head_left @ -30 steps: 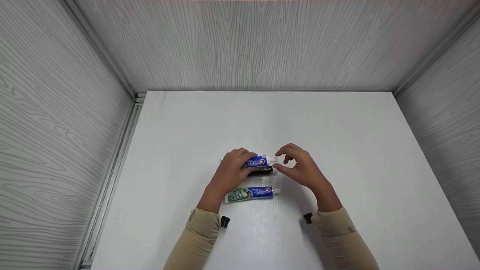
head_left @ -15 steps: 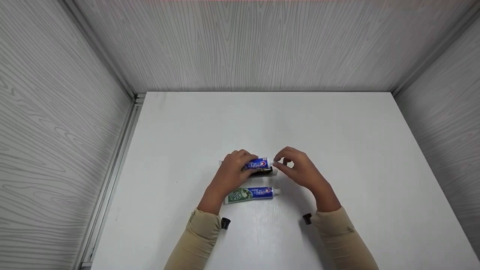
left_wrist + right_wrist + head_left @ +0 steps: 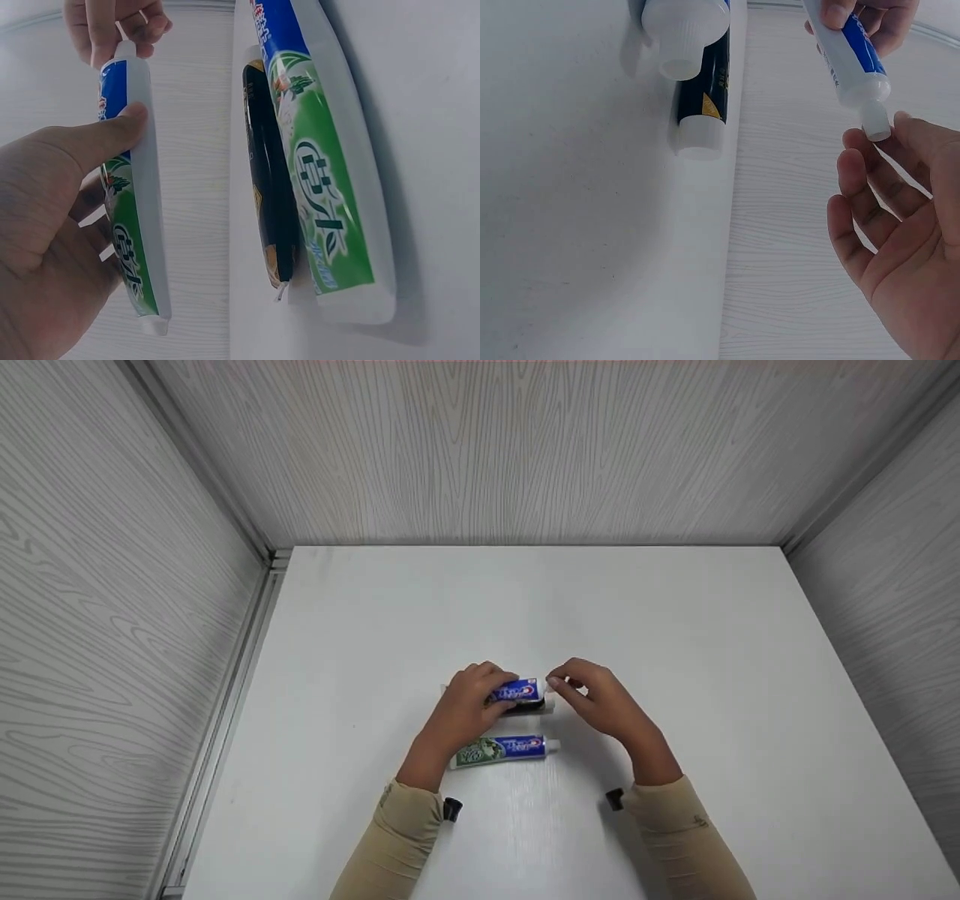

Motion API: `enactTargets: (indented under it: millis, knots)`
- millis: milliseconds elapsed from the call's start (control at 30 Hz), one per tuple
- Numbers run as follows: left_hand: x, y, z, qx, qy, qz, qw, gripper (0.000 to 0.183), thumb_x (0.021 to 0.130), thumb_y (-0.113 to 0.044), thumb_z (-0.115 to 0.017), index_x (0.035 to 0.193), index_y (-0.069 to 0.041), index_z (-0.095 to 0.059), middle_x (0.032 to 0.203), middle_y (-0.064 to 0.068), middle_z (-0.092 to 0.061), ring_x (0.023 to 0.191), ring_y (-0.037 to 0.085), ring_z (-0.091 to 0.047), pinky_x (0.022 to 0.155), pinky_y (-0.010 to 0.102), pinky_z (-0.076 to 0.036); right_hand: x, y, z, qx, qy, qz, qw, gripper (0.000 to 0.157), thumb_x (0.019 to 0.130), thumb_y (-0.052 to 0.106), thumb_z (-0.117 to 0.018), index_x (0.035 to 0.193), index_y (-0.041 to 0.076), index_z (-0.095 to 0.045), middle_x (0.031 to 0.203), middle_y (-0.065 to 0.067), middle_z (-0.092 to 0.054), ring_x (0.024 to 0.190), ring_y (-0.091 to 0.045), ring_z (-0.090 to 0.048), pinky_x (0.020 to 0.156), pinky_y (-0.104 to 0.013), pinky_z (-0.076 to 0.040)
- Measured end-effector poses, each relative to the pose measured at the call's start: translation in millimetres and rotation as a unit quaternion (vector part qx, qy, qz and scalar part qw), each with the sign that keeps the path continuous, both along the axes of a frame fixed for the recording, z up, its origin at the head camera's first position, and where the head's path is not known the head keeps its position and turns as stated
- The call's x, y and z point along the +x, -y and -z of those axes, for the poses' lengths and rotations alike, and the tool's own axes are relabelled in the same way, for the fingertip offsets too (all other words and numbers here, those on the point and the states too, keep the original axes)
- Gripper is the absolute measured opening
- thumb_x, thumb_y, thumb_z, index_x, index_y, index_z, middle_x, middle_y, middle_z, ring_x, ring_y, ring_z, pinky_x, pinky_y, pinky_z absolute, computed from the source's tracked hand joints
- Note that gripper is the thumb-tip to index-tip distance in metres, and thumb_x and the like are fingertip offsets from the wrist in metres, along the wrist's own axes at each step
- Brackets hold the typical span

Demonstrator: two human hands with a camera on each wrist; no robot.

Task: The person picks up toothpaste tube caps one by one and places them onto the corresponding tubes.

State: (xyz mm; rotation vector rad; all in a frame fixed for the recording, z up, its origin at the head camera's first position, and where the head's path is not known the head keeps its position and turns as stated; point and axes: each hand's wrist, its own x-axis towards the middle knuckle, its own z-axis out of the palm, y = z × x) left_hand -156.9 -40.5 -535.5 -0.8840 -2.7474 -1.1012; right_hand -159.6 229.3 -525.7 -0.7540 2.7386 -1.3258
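My left hand [image 3: 465,705] grips a blue, green and white toothpaste tube [image 3: 154,202], thumb on one side and fingers behind, with its capped end pointing right. At that end, the thumb and index finger of my right hand [image 3: 604,701] pinch the white cap [image 3: 875,121]; the other fingers are loosely bent. Below the held tube in the head view, a black toothpaste tube [image 3: 262,172] with a white cap lies on the table, partly covered by the left hand. Nearer the body lies a second blue-and-green toothpaste tube [image 3: 517,747], untouched.
All of this is on a white table [image 3: 360,622], near its middle. Grey wood-grain panels [image 3: 480,450] stand at the back, left and right. Black wrist cameras [image 3: 452,808] stick out from both beige sleeves [image 3: 405,825].
The right thumb and index finger have come in from beside the tube's end and now pinch the cap. The held tube has shifted slightly toward the body.
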Motion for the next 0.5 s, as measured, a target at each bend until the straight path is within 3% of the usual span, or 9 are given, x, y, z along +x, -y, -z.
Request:
enactTargets:
  millis: [200, 500]
  knots:
    - [-1.0, 0.6, 0.9, 0.006, -0.004, 0.002, 1.0000, 0.034, 0.099, -0.025, -0.078, 0.131, -0.014, -0.074, 0.118, 0.003, -0.072, 0.111, 0.023, -0.066, 0.101, 0.046, -0.053, 1.0, -1.1, 0.8, -0.012, -0.020, 0.008, 1.000, 0.022, 0.107, 0.025, -0.066, 0.120, 0.009, -0.075, 0.112, 0.001, -0.072, 0.096, -0.014, -0.066, 0.090, -0.043, -0.058]
    - [-0.9, 2.6, 2.1, 0.012, 0.000, 0.000, 0.9999, 0.034, 0.097, -0.020, -0.080, 0.130, -0.014, -0.074, 0.118, 0.003, -0.072, 0.111, 0.023, -0.066, 0.102, 0.046, -0.052, 2.2, -0.1, 1.5, -0.025, -0.045, 0.002, 0.999, 0.017, 0.099, 0.015, -0.077, 0.115, 0.010, -0.074, 0.111, -0.004, -0.073, 0.086, -0.014, -0.066, 0.081, -0.041, -0.057]
